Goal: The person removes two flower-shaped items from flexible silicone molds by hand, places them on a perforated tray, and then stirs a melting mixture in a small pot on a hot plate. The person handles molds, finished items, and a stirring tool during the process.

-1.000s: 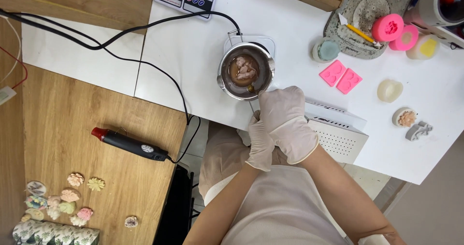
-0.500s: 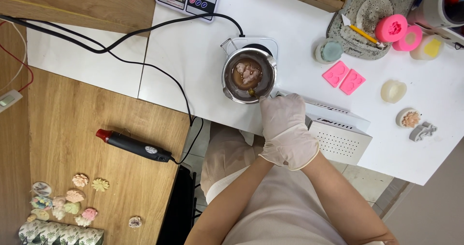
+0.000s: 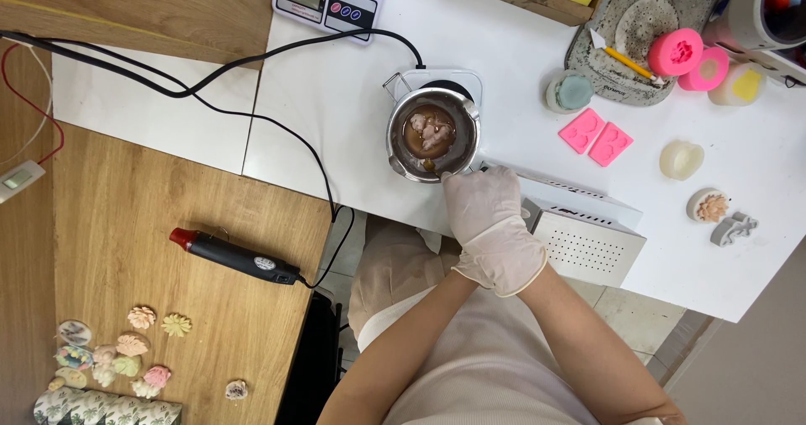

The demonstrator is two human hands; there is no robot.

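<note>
Just ahead of the fingertips stood the metal pot (image 3: 433,134), upright on a small white hotplate (image 3: 401,83), holding brown liquid and pale pink lumps. Compared with a second earlier, the left hand had dropped away from the right; only one gloved hand (image 3: 491,225) showed, so which hand it was, and where the other lay, could not be told. Its fingers were closed together at the pot's near rim, touching it; whether they pinched a handle could not be told. The pot's mouth faced straight up, with no long axis visible. Right of the hand sat a white perforated box (image 3: 588,245); farther right, two pink moulds (image 3: 596,136). A black power cord (image 3: 252,73) ran left, and a black heat gun (image 3: 235,257) lay well apart on the wooden top (image 3: 126,215).
</note>
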